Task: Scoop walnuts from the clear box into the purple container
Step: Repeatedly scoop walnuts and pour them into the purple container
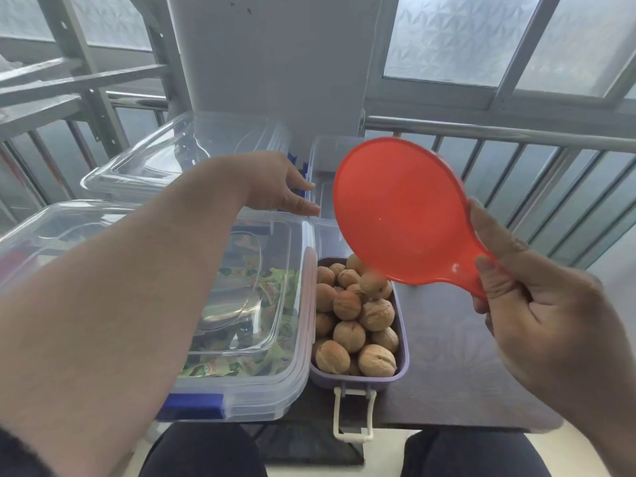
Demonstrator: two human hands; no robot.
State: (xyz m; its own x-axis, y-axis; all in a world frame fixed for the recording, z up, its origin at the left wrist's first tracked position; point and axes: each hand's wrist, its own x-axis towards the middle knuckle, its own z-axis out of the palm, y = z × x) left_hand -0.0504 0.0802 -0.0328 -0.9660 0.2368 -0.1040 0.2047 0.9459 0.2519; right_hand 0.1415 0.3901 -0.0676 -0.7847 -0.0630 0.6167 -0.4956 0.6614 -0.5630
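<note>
The purple container (402, 346) stands on the dark table, heaped with walnuts (349, 335); its white latch hangs over the front edge. My right hand (537, 297) grips the handle of an orange-red scoop (399, 215), held tilted above the container with its underside facing me. One walnut (373, 283) sits just below the scoop's rim. Behind, a clear box (327, 187) shows no walnuts; the scoop hides much of it. My left hand (278, 185) reaches across with straight fingers touching that box's left rim.
A closed clear box (282, 383) with green-wrapped sweets and blue clips lies left of the purple container, under my left forearm. A clear lid (165, 160) lies behind it. A metal railing (516, 136) runs along the back. Bare table (457, 356) lies right of the container.
</note>
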